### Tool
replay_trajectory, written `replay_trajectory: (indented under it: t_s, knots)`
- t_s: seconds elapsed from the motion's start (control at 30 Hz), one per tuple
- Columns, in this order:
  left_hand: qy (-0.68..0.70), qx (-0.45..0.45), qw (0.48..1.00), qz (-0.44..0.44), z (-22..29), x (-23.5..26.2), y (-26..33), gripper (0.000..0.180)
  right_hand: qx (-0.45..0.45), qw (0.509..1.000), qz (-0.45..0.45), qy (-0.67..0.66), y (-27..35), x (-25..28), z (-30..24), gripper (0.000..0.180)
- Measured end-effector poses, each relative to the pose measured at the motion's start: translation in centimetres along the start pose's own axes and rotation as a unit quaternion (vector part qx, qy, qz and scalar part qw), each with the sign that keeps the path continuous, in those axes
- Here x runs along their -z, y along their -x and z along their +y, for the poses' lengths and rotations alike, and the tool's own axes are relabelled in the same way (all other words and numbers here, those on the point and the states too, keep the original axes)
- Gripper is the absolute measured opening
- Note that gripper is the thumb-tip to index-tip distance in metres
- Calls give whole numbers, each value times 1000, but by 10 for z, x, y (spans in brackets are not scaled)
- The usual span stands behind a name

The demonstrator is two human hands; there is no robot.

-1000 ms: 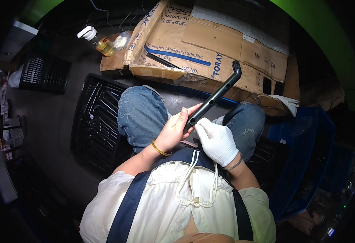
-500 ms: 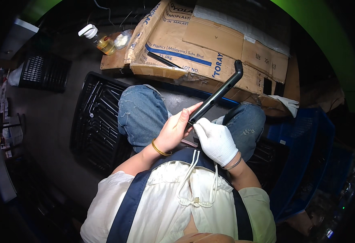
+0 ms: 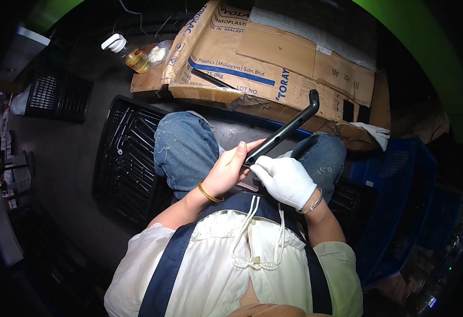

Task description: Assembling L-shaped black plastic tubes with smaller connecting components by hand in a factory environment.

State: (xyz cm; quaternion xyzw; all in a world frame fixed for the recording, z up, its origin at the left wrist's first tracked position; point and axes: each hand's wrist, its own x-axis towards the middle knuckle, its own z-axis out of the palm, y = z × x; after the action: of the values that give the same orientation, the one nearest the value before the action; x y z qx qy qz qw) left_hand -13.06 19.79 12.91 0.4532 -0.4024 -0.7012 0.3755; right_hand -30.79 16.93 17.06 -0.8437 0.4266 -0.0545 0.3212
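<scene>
A seated person holds a long black bar with a bent upper end over the lap, and everything else is placed here from that bar. Its lower end sits between the two hands above the knees in blue jeans; from there it slants up and to the person's right, its bent tip ending in front of the flattened cardboard boxes.

The left hand, bare and with a gold bangle at the wrist, lies against the bar's lower end on its left side; its grip is closed on the bar, thumb along the top edge and fingers curled beneath. The right hand, in a white glove, meets the same end from the right, its grip pinched on the bar's tip, fingertips touching it just beside the left thumb.

Left of the bar, on the floor beside the left knee, lies a black plastic crate holding more dark parts. Far up and left of the bar stands a bottle of yellow liquid with a white cap, just beside the cardboard. Right of the bar, past the right knee, sits a blue plastic crate, and a white cloth lies near the bar's upper half, below the cardboard.
</scene>
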Motion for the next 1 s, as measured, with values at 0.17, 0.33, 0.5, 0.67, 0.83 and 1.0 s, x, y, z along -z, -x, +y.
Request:
replay_trajectory:
  t_s: [0.17, 0.33, 0.5, 0.67, 0.83, 1.0]
  knots:
    - [174, 74, 982, 19, 3, 1, 1, 61, 49, 990, 34, -128, -1, 6, 6, 15]
    - [198, 36, 979, 27, -2, 2, -1, 59, 99, 974, 206, 2, 5, -13, -8, 13]
    - [175, 16, 984, 37, -6, 2, 0, 55, -5, 982, 182, -47, 2, -23, -17, 14]
    - [147, 27, 986, 69, -3, -1, 0, 52, -14, 987, 157, -26, 1, -22, -17, 16]
    - [116, 16, 991, 62, -4, 0, 2, 52, -3, 987, 157, -20, 2, -28, -16, 18]
    - [127, 16, 989, 79, -10, -1, 1, 52, -20, 988, 148, -27, 1, -31, -20, 14]
